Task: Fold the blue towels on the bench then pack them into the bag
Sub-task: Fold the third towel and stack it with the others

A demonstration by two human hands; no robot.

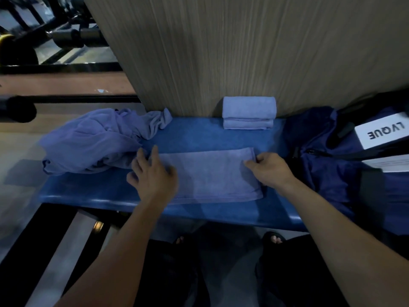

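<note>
A half-folded blue towel (210,173) lies flat in the middle of the blue bench (199,136). My left hand (152,173) rests flat on its left end, fingers spread. My right hand (272,169) pinches the towel's right edge between thumb and fingers. A crumpled heap of unfolded blue towels (93,140) lies on the bench's left end. Two folded towels (249,113) are stacked at the back against the wall. The dark blue bag (321,156) sits on the bench's right end, with a white label reading LYQUE.
A wood-grain wall panel (243,52) rises directly behind the bench. Black gym equipment (55,36) stands at the far left. My sandalled feet (274,238) are on the floor below the bench's front edge.
</note>
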